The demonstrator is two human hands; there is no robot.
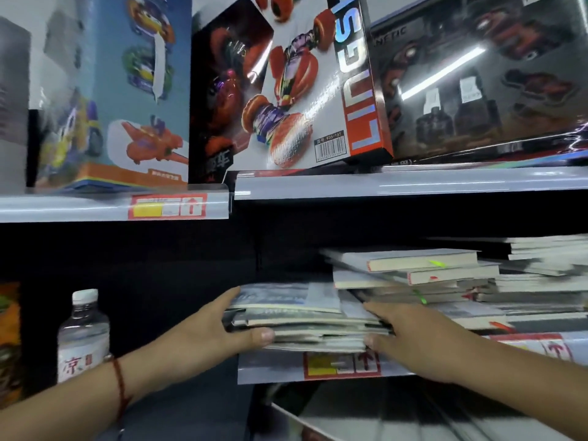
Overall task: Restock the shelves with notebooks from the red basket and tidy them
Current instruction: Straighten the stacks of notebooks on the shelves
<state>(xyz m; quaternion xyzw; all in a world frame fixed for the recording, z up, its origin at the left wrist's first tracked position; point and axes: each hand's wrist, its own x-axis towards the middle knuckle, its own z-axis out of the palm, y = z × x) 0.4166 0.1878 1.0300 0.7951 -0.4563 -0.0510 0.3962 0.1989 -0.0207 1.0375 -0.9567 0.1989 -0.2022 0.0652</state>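
A stack of thin notebooks [296,316] with grey-blue covers lies flat at the front of the middle shelf [280,367]. My left hand [216,329] grips the stack's left end, fingers on top and thumb against the front edge. My right hand [404,329] holds its right end the same way. Behind and to the right, a taller uneven pile of notebooks [423,275] rests on the same shelf. The red basket is out of view.
A water bottle [83,332] stands on the lower left shelf, close to my left forearm. Large toy boxes [286,84] fill the upper shelf [381,183]. More notebook stacks [547,259] sit at the far right. A lower shelf [350,421] juts out below.
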